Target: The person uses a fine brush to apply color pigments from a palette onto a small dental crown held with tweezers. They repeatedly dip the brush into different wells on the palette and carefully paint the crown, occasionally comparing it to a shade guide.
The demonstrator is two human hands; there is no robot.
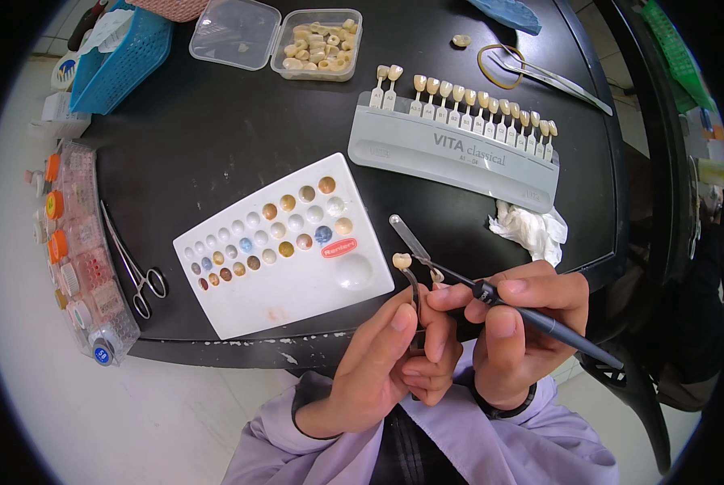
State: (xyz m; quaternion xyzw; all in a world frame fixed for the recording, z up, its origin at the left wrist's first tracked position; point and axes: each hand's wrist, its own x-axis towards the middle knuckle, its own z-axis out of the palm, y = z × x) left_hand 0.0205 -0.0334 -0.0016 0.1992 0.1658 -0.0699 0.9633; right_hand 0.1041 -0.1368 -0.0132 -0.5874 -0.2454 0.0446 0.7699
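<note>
My left hand (374,360) is closed around a slim curved metal clamp (414,289), most of it hidden by the fingers. At its tip sits a cream dental crown (401,260). In my right hand (519,339) a fine brush (552,325) with a dark handle is gripped like a pen, its thin tip pointing left toward the crown. Between the hands, a shade tab (410,238) with a tooth-shaped end slants down to my left fingertips; its exact hold is hidden. Just left of the hands lies a white palette (253,311) with rows of coloured wells.
A grey shade guide (394,145) with tooth tabs stands behind the hands, beside crumpled white tissue (532,230). Farther back are a clear box (317,73) of crowns, tweezers (560,81) and a blue basket (128,69). Scissor-handled forceps (136,271) and a jar rack (95,259) lie left.
</note>
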